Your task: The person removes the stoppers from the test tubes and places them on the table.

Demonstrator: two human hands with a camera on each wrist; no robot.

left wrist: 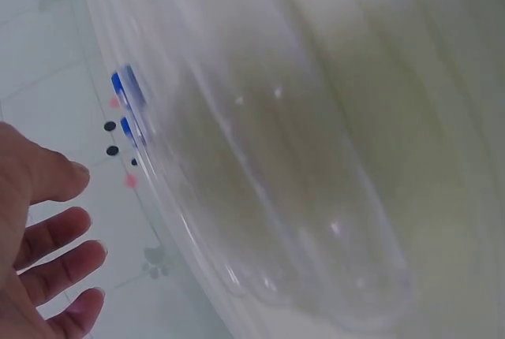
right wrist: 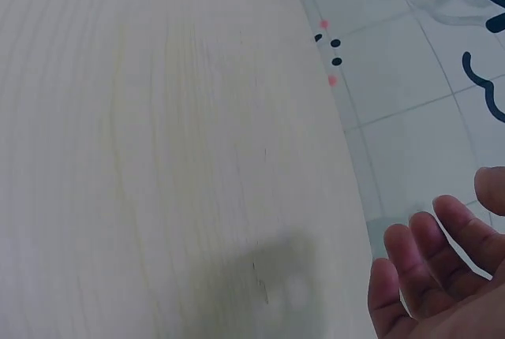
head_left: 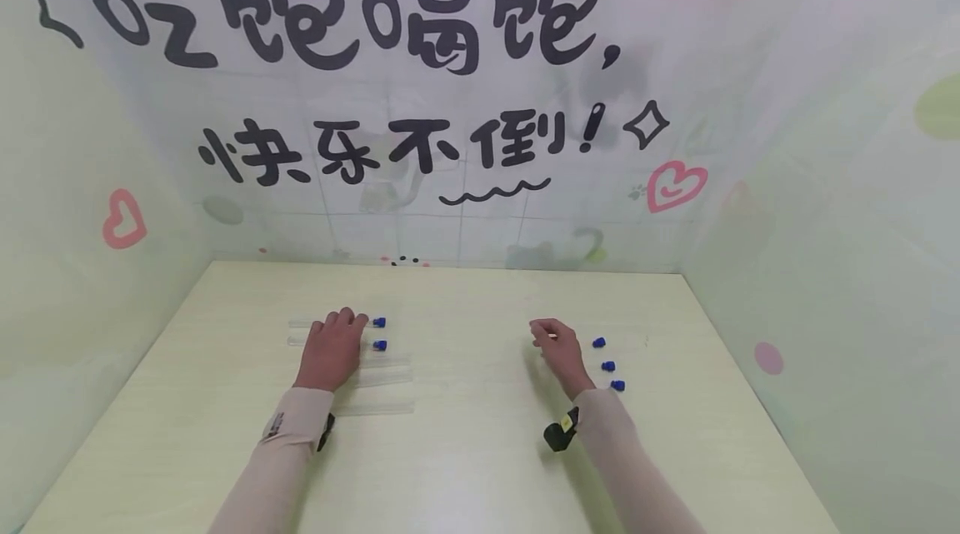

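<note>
Wall writing: back wall (head_left: 420, 242) has big black Chinese characters, top line "吃饱喝饱,", lower line "快乐不倒!", wavy underline below, outlined star at right.
Sleeve print: small dark marks on left cuff (head_left: 296, 417), too small to read.
Wrist sticker: yellow sticker (head_left: 567, 422) on right wrist camera (head_left: 557, 436), text unreadable.
Left hand (head_left: 332, 351): forearm reaches forward, palm down over the capped tubes; contact can't be told.
Left fingers (left wrist: 67, 266): loosely bent, gaps between them, thumb well apart.
Right hand (head_left: 558, 351): above table (head_left: 480, 484), forearm angled inward, left of the loose caps.
Right fingers (right wrist: 406, 260): gently curled, fairly close together, thumb apart.
Capped tubes: two clear tubes (head_left: 298, 341) partly under left hand, blue stoppers (head_left: 380, 345) at right ends.
Other tubes: three clear tubes (head_left: 386, 408) lie nearer the person, roughly parallel.
Loose caps: three blue caps (head_left: 608, 366) in a slanting row, right of right hand.
</note>
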